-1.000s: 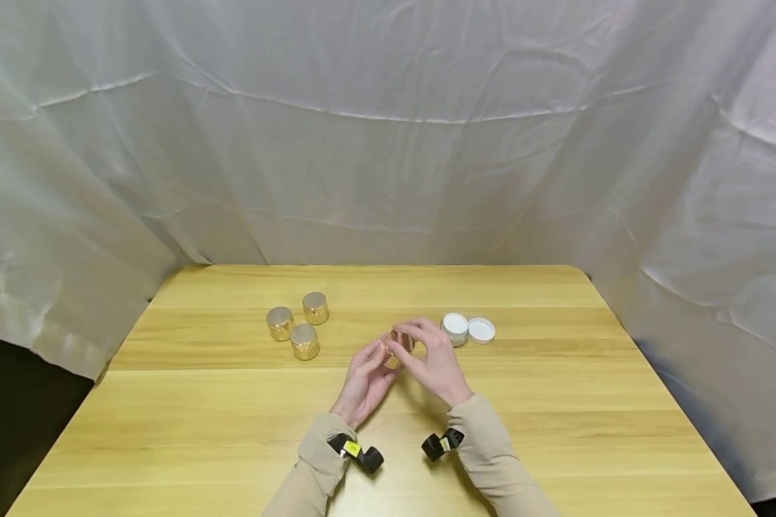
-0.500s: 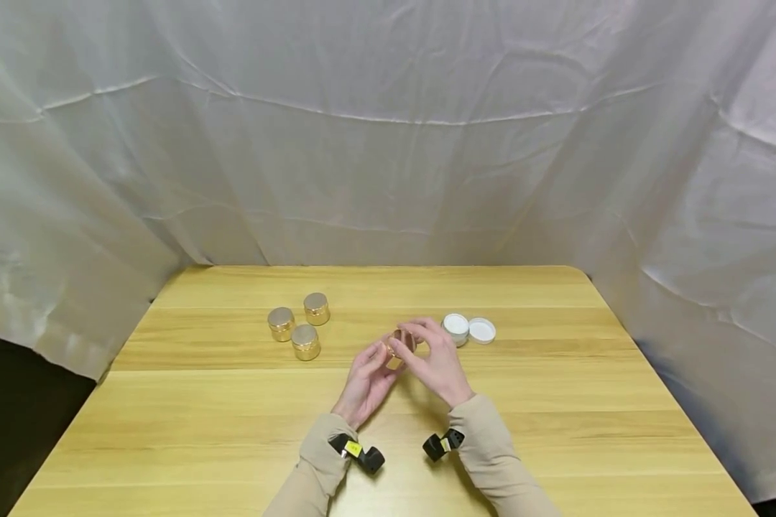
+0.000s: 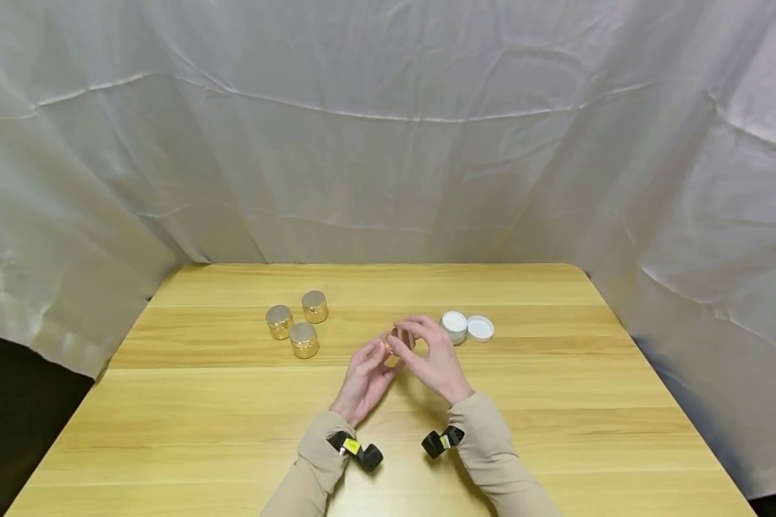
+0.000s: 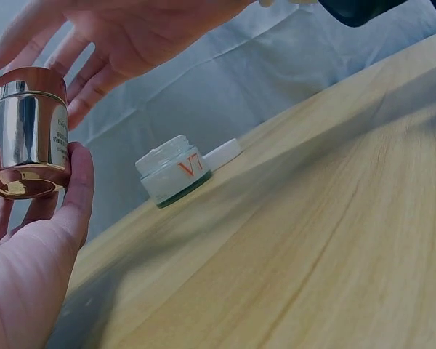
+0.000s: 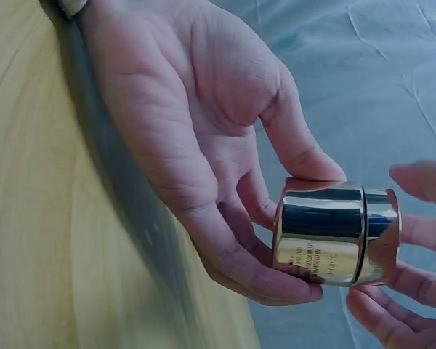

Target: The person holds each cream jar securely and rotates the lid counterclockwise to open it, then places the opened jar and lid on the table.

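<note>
A shiny gold cosmetic jar is held up between both hands over the table. The left hand grips its body, thumb on one side and fingers round the other, with the printed label showing in the right wrist view. At the jar's lid, the right hand has thumb and fingers spread about the rim. In the left wrist view, the jar is upright, its reflective base seen from below, and the lid sits on it.
Three gold jars with matt lids stand close together at the left on the wooden table. Behind the right hand stands an open whitish jar with orange letters, its white lid lying beside it. Pale curtains surround the table.
The right fingers have shifted slightly on the lid, and more of its top shows between them. The left hand and the jar stay in nearly the same place.
</note>
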{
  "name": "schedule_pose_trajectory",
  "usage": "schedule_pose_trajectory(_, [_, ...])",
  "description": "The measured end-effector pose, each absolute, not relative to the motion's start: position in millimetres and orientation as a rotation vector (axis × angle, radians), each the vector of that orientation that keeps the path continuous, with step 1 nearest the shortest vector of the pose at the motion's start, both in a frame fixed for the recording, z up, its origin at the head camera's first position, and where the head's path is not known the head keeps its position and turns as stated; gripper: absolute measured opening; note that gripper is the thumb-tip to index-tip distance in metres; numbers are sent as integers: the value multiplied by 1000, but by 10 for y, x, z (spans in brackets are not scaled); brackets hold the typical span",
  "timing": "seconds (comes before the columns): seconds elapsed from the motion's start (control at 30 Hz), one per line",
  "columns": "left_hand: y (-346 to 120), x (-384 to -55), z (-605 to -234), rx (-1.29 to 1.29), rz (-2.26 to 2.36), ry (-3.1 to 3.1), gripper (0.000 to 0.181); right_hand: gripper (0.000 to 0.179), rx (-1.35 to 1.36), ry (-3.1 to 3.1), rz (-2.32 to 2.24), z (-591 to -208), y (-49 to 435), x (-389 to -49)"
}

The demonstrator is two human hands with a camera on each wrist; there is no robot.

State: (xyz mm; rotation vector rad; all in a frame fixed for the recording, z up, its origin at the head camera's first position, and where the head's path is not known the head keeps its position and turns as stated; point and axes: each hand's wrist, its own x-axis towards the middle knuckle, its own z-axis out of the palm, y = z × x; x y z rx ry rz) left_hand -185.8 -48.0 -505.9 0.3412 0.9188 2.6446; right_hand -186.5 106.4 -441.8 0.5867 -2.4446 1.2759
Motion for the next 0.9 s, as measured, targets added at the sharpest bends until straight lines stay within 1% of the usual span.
schedule_pose_trajectory(0.1, [-483,-1856,-5059,342,2641,917,27,33,542,-2452,1268,-4421,1056,-1861])
schedule_pose_trajectory(0.2, [-482,-1854,-5057,317,2646,909,27,32,566,-2442,1265,-4424,1061,-1864])
schedule_pose_trajectory(0.33, [-479,-1854,-5051,295,2648,914,38,30,659,-2422,1309,-4425,1083,-1874])
schedule_pose_trajectory(0.4, [-478,-1855,-5048,288,2646,916,40,31,684,-2425,1340,-4425,1091,-1876])
schedule_pose_trajectory(0.6, [-472,-1859,-5040,291,2641,915,26,33,571,-2439,1304,-4423,1082,-1875])
schedule_pose_trajectory(0.7, [-470,-1864,-5041,308,2642,916,26,33,546,-2434,1279,-4422,1081,-1881])
schedule_pose_trajectory(0.9, [-468,-1868,-5025,288,2648,920,29,32,632,-2437,1365,-4411,1098,-1887])
